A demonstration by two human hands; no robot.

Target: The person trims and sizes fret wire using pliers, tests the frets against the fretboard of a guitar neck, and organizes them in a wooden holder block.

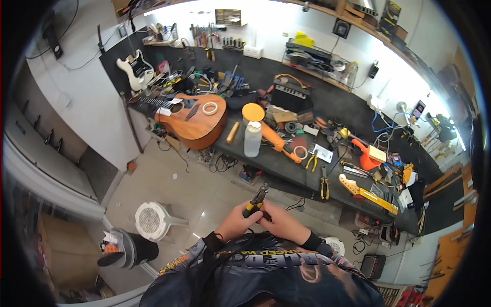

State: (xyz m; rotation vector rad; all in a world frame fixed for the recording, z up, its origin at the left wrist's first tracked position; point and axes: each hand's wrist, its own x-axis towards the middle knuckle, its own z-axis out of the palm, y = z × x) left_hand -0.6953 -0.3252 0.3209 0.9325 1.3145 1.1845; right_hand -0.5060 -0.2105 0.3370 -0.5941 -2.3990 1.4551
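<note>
A pair of pliers [260, 197] with green and yellow handles is held upright in front of my body, its metal jaws pointing away from me. My left hand [236, 223] is closed around the handles, thumb lying across them. Close against it, my right hand [282, 223] is closed too, with its fingertips at the lower part of the handles. My fingers hide the handle ends. Beyond the hands stands the dark workbench [232, 148].
On the bench lie an acoustic guitar [197, 125], a white bottle [252, 139], an orange tool [273, 137], yellow-handled pliers [325, 185] and a guitar neck [365, 192]. A white stool [152, 221] and a dark bin [138, 249] stand on the floor to the left.
</note>
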